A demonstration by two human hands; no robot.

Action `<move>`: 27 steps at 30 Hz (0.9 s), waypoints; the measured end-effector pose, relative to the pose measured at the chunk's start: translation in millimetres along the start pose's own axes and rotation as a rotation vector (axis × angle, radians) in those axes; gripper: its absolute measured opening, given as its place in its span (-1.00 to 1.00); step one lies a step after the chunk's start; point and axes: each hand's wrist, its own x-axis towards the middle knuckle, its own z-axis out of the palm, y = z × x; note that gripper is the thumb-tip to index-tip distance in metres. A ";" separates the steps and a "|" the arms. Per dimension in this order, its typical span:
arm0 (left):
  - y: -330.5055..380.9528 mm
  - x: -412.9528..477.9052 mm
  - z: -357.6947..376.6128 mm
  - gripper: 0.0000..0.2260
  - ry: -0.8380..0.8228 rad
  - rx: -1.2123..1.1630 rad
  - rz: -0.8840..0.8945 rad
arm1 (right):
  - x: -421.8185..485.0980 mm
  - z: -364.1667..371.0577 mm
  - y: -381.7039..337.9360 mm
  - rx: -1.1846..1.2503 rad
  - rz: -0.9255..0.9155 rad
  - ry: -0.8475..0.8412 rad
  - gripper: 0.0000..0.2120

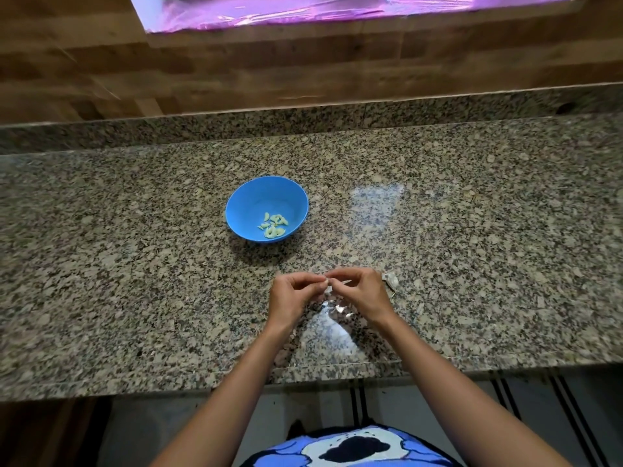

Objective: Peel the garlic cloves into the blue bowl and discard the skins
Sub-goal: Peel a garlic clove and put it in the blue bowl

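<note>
Speckled granite counter [135, 264] is seen across mid frame. Just below centre, a small garlic clove [327, 284] is pinched between the curled fingertips of the left hand [292, 294] and the right hand [362, 293]. Peeled cloves [273, 225] are contained in the blue bowl [249, 193], above and left of the hands. Loose skins [337, 308] are scattered beneath the hands.

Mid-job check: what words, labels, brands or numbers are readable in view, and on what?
None readable anywhere.
The blue bowl is unmarked; the shirt shows only a cartoon picture, no letters; the granite counter and the garlic clove pinched by the left hand and right hand bear no text.
</note>
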 end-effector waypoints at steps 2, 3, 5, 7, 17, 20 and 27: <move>0.0 0.3 -0.5 -0.87 -0.005 0.028 0.018 | 0.4 1.2 -1.2 -0.028 -0.012 0.013 -0.88; 0.1 0.2 -0.8 -0.87 -0.009 0.039 0.028 | 1.1 1.6 -1.1 -0.055 -0.028 0.024 -0.89; -0.1 0.1 -0.9 -0.87 -0.021 0.062 0.050 | 1.7 2.3 -1.4 -0.147 -0.085 0.042 -0.89; -1.1 0.7 -0.8 -0.88 -0.026 0.070 0.062 | 1.9 3.8 -0.9 -0.219 -0.140 0.047 -0.90; 1.5 -1.5 -12.1 -0.88 -0.024 -0.181 -0.045 | -4.0 3.2 9.4 0.070 0.113 0.148 -0.84; -3.4 -0.6 -14.7 -0.87 -0.008 -0.047 -0.016 | -4.6 5.7 4.1 0.152 0.132 0.064 -0.84; -4.0 -2.1 -14.7 -0.87 -0.056 0.234 0.116 | -9.6 6.4 -0.4 -0.164 -0.089 -0.004 -0.85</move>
